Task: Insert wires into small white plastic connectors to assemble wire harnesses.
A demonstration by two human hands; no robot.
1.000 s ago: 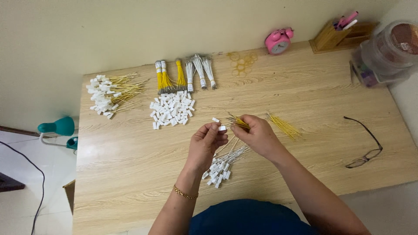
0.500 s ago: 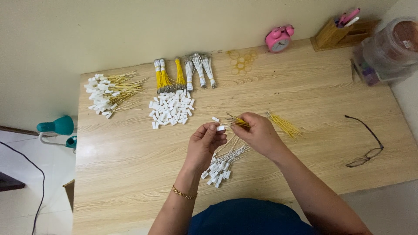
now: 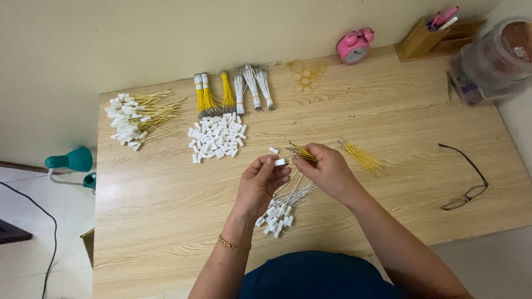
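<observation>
Both hands meet over the middle of the wooden worktop: left hand has its fingers closed on a small white connector, pinched at the tips, and right hand has fingers closed around a few yellow wires w/ ends poking toward the connector, nearly touching it. Just below the fingers, btwn the two wrists, sits a small pile of finished white-wire pieces. One loose white connector lies just above the left fingertips. Right beside the right hand on the far side, a bunch of loose yellow wires. Further up from the fingers, heap of white connectors, then tied bundles of yellow and white wires. Far left, a pile of yellow-wire pieces w/ white ends. Glasses well off to the right, pink alarm clock at the back
</observation>
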